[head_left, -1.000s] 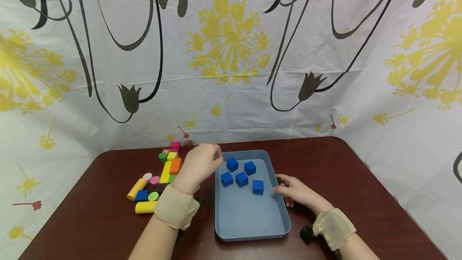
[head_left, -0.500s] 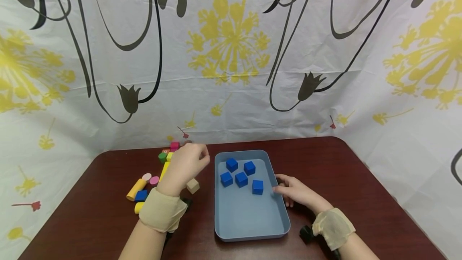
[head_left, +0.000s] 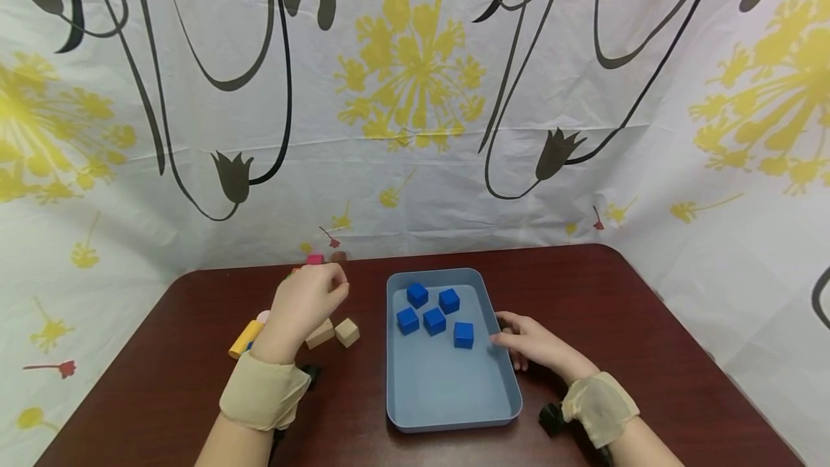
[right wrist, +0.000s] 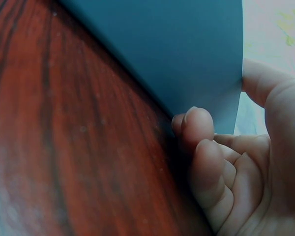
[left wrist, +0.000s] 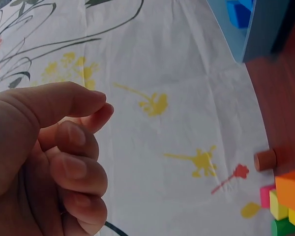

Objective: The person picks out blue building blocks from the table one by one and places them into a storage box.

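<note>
My left hand (head_left: pixel 308 301) hovers over the blocks left of the tray, with its fingers curled. In the left wrist view, its thumb and index fingertip meet and nothing shows between them. Two plain wooden blocks, one longer block (head_left: pixel 320 335) and one cube (head_left: pixel 347 332), lie beside it on the table. My right hand (head_left: pixel 534 341) holds the right side of a blue-grey tray (head_left: pixel 447 395), thumb at the rim and other fingers along the outer wall. Several blue cubes (head_left: pixel 434 321) sit in the tray's far half.
Left of the tray is a group of coloured blocks, partly hidden by my left hand. A yellow cylinder (head_left: pixel 246 339), an orange block (left wrist: pixel 291 189) and a brown cylinder (left wrist: pixel 265 160) show among them. A patterned cloth (head_left: pixel 415 200) hangs behind the dark red table (head_left: pixel 616 323).
My left hand has moved left, away from the tray and over the coloured blocks, uncovering the two plain wooden blocks. My right hand and the tray have stayed in place.
</note>
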`<state>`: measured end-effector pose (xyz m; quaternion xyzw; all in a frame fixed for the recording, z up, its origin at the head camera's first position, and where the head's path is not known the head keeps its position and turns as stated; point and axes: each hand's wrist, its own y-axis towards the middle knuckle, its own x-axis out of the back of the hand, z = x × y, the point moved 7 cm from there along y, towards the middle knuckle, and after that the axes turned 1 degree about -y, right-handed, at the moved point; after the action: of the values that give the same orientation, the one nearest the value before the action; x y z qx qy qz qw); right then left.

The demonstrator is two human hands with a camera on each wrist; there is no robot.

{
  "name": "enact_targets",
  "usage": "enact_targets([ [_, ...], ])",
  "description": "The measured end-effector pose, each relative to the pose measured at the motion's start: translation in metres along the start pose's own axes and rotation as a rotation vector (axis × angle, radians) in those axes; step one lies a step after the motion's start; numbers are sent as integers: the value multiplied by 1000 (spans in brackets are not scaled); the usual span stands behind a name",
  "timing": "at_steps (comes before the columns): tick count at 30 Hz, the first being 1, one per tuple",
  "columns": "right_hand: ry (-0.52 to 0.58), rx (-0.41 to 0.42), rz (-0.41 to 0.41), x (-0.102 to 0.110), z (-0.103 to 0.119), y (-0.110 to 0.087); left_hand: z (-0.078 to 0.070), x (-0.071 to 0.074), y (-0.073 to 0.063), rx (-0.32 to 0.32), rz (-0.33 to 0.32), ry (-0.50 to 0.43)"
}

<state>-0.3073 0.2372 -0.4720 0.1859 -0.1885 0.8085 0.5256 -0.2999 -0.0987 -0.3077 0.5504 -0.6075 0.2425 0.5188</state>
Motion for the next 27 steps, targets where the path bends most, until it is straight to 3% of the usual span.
enact_targets([
  [9,15,2,10,0,5,-2,29,2,-15,64,-6,22],
  [14,27,4,15,0,11,-4,52,0,-27,121,13,20],
  [20,10,2,9,0,2,0,81,-4,-42,171,26,-3],
  [27,-4,-12,1,0,-1,0,100,-4,-50,225,33,12],
])
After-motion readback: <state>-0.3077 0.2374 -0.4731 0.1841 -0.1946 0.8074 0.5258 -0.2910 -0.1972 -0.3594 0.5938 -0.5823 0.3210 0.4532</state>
